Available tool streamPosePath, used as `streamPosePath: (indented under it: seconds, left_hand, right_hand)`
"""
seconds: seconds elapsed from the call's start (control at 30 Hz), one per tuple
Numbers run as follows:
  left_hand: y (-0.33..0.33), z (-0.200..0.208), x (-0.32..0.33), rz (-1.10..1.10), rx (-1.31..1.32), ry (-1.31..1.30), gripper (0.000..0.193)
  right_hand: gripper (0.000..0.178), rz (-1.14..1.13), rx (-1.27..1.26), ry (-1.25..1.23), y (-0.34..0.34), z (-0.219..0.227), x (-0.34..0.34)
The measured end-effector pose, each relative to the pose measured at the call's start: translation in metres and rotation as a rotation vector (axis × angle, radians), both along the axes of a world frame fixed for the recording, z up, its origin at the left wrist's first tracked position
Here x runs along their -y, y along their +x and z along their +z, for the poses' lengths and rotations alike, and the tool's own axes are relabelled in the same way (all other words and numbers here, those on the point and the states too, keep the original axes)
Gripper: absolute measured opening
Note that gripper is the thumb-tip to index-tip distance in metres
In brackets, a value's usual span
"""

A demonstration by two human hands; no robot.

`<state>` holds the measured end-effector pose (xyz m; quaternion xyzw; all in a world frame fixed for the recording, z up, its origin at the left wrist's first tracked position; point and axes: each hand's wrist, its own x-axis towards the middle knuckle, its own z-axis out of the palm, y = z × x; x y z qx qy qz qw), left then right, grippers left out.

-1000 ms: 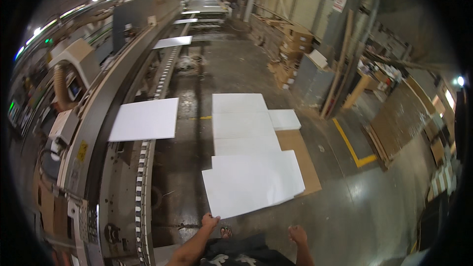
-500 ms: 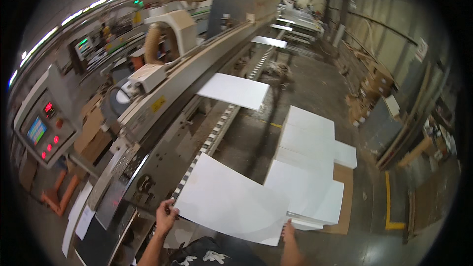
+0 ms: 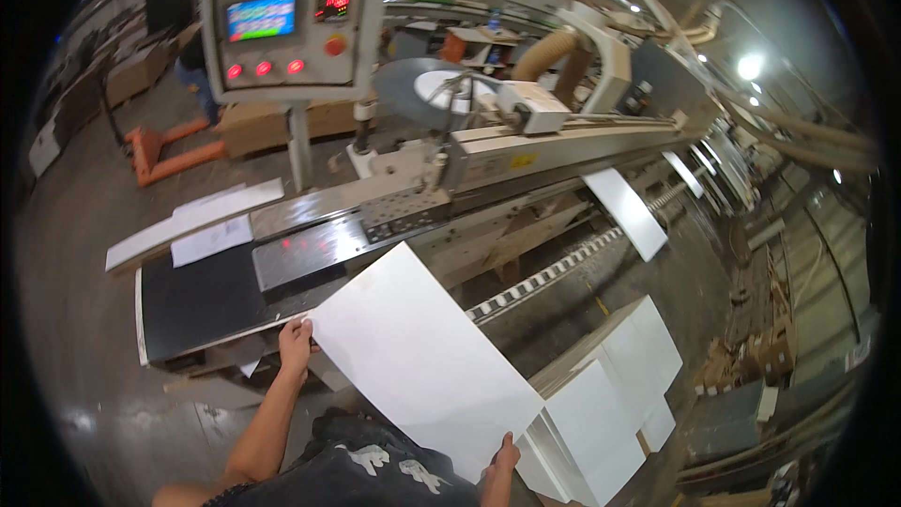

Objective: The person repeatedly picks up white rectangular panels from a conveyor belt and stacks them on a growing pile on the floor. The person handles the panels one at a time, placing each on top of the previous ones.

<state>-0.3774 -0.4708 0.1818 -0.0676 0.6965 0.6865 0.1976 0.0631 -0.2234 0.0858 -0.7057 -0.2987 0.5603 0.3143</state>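
Observation:
A large white panel (image 3: pixel 422 347) is held out in front of me by both hands, tilted across the near end of a long machine. My left hand (image 3: pixel 296 345) grips its left corner, beside the black infeed table (image 3: pixel 202 305). At its near right edge, my right hand (image 3: pixel 503 458) is closed on the panel, fingers partly hidden beneath. Just right of that hand stands a stack of white panels (image 3: pixel 596 413). A roller track (image 3: pixel 544 280) runs along the machine past the panel's far edge, and another white panel (image 3: pixel 627 211) lies across it farther on.
A control box (image 3: pixel 294 28) with a lit screen and red buttons stands on a post at the left. Behind it are an orange pallet jack (image 3: pixel 150 155) and a person (image 3: pixel 197 84). White strips and paper (image 3: pixel 211 239) lie by the black table. Cardboard (image 3: pixel 760 352) is piled right.
My view has swung left, bringing the control box and black table toward the middle. The held panel has turned, its left corner now near the black table. Both hands keep their grip.

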Motion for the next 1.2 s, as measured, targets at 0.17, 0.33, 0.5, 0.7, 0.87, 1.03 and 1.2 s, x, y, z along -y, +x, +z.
streamPosePath:
  seconds: [0.17, 0.33, 0.5, 0.7, 0.87, 1.03, 1.2]
  left_hand:
    - [-0.006, -0.018, 0.012, -0.019, 0.033, 0.062, 0.023]
    - [-0.004, -0.032, 0.002, -0.165, 0.094, 0.022, 0.028]
    - [-0.010, -0.039, -0.010, -0.214, 0.078, 0.054, 0.031]
    - [-0.021, -0.055, -0.016, -0.238, 0.008, -0.021, 0.024]
    - [-0.015, -0.021, -0.040, -0.185, 0.131, 0.132, 0.018]
    - [-0.018, -0.020, -0.086, -0.193, 0.121, 0.083, 0.014]
    - [-0.013, -0.024, -0.144, -0.243, 0.088, 0.106, 0.018]
  right_hand:
    - [0.032, 0.069, -0.153, 0.020, -0.059, 0.081, 0.057]
    - [0.035, 0.248, -0.219, 0.073, -0.109, 0.083, 0.096]
    - [0.050, 0.515, -0.196, 0.060, -0.142, 0.084, 0.111]
    - [0.048, 0.622, -0.059, 0.129, -0.162, 0.103, 0.100]
    - [0.042, 0.662, 0.020, 0.212, -0.145, 0.070, 0.072]
    - [0.046, 0.665, 0.068, 0.325, -0.153, 0.086, 0.028]
    - [0.062, 0.665, 0.209, 0.237, -0.128, 0.043, -0.038]
